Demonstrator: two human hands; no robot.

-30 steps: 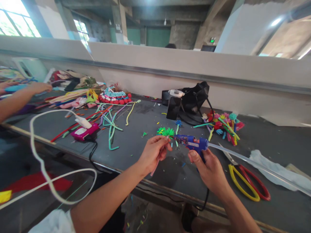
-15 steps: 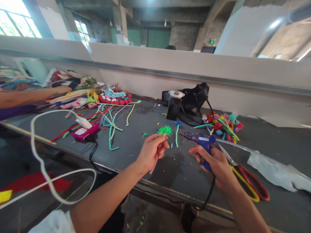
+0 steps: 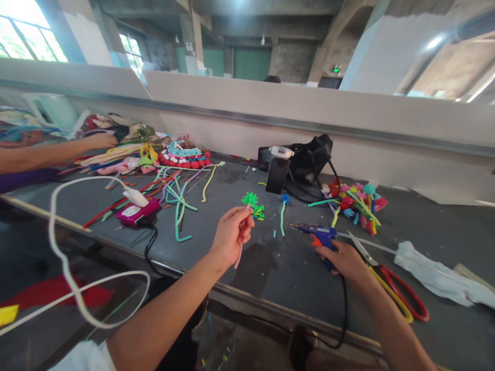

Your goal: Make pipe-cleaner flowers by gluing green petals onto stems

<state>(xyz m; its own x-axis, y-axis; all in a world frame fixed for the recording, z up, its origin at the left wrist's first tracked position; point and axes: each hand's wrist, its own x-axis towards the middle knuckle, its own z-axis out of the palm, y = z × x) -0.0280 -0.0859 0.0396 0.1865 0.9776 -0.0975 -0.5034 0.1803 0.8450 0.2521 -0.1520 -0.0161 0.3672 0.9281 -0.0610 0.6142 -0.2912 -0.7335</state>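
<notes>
My left hand (image 3: 234, 234) is closed in a pinch on a pink pipe cleaner (image 3: 238, 256), whose lower end sticks out below my fingers. A green pipe-cleaner flower (image 3: 249, 199) shows just above my fingertips, at the pink stem's top end. Small green and yellow pieces (image 3: 259, 212) lie on the table behind that hand. My right hand (image 3: 340, 260) is around the handle of a blue hot glue gun (image 3: 323, 233), low over the tabletop, its nozzle pointing left. Between the hands lies a blue flower (image 3: 285, 198) with a pale green stem (image 3: 282, 219).
Scissors (image 3: 400, 293) and a white cloth (image 3: 429, 270) lie right. Finished flowers (image 3: 359, 201), a black bag (image 3: 309, 159) and a phone (image 3: 277, 175) are behind. Left are a magenta power adapter (image 3: 137, 211), a looping white cable (image 3: 54, 232), loose pipe cleaners (image 3: 180, 201) and another person's arm (image 3: 58, 152).
My left hand has moved left and slightly up with the green flower, uncovering the small pieces. My right hand has lowered the glue gun and moved its nozzle away from the flower.
</notes>
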